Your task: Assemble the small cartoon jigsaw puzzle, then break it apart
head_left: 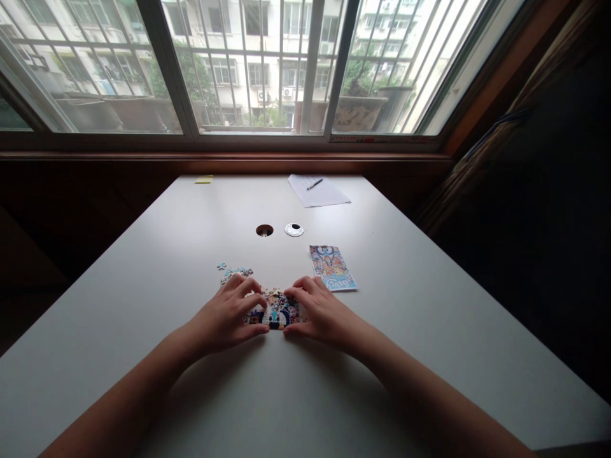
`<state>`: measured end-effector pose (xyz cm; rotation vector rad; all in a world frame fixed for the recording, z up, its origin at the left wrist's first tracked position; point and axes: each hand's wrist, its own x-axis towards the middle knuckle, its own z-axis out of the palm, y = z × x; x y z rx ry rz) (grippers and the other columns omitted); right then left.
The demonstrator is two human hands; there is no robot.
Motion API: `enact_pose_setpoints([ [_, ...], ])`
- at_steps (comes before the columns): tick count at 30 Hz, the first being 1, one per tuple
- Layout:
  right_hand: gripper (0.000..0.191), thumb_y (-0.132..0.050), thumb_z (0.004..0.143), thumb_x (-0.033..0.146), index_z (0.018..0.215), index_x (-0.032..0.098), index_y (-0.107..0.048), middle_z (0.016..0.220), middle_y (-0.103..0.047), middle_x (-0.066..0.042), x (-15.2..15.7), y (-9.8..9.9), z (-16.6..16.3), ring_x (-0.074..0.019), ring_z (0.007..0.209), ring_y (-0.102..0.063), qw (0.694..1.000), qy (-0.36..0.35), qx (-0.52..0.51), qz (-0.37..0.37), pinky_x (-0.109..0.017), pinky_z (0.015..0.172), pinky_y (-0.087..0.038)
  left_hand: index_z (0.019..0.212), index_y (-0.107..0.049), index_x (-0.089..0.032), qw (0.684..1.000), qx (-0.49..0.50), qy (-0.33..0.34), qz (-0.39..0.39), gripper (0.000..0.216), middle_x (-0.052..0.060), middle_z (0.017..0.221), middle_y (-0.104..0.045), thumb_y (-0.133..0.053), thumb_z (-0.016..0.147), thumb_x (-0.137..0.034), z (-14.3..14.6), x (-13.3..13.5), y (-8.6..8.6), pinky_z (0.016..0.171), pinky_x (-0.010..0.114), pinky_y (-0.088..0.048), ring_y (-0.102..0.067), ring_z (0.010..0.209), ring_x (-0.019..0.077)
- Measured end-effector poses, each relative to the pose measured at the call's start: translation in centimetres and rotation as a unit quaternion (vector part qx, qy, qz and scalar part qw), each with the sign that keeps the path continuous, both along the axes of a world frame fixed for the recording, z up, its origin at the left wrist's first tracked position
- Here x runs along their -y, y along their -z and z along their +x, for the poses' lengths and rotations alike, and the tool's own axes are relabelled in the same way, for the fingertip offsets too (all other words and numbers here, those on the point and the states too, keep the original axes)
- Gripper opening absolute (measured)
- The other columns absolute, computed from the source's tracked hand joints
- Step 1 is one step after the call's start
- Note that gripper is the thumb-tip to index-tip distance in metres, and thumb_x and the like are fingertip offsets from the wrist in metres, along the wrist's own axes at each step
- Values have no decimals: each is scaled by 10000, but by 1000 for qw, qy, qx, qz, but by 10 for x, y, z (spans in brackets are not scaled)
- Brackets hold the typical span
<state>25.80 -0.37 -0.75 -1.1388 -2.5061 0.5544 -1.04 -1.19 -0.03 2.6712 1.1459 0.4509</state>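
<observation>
On the white table (214,394) lies a partly assembled jigsaw puzzle (275,318), with a dark blue and light blue cartoon face along its near edge. My left hand (235,312) curls over its left side, thumb at the near edge and fingertips on the pieces. From the right, my right hand (317,310) grips it the same way, its thumb close to the left one. Both hands hide the puzzle's sides. Loose puzzle pieces (236,275) lie in a small heap just beyond my left hand.
A colourful picture sheet (333,268) lies beyond my right hand. Farther off are a round cable hole (264,231) and a round cover (294,229). Papers (329,196) with a pen (315,184) and yellow sticky notes (204,179) lie by the window.
</observation>
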Motion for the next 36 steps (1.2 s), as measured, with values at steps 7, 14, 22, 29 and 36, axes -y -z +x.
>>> enact_pose_setpoints([
  [7,759,-911,649,363,1317,229,-576,1235,-503,-87,-6,2,-1,-286,1174,-433,994,41,-27,-97,-420,1057,-410,1000,-637,-230,999,-10,8,-41,181,56,1078,-575,-724,866,-316,-2,-2,-1,941,418,-419,-436,1056,272],
  [14,731,-892,671,306,1318,266,-555,1215,-510,-68,-4,-1,-1,-282,1184,-420,992,45,-40,-115,-425,1051,-403,1065,-612,-219,999,6,14,-51,186,63,1072,-594,-684,899,-266,-4,-5,6,907,389,-428,-437,1043,261],
  [22,674,-918,624,367,1208,224,-614,1234,-482,-95,-7,3,0,-309,1174,-422,993,67,-20,-97,-469,1036,-419,1048,-640,-238,999,-9,-8,-36,208,64,1112,-570,-729,866,-289,-4,-4,5,923,414,-432,-441,1051,276],
  [29,662,-931,587,383,1128,217,-587,1195,-480,-80,-8,3,0,-294,1140,-438,990,77,-23,-112,-444,980,-447,985,-620,-216,998,2,-6,-63,152,66,1123,-572,-717,876,-258,-4,-4,8,931,407,-445,-449,1070,269],
  [36,647,-931,583,279,1092,196,-540,1113,-529,-58,-6,5,-2,-251,1048,-485,988,75,-53,-120,-379,889,-464,1112,-623,-245,999,0,-4,-48,270,66,1151,-565,-728,863,-231,-5,-4,10,954,420,-439,-441,1081,275],
])
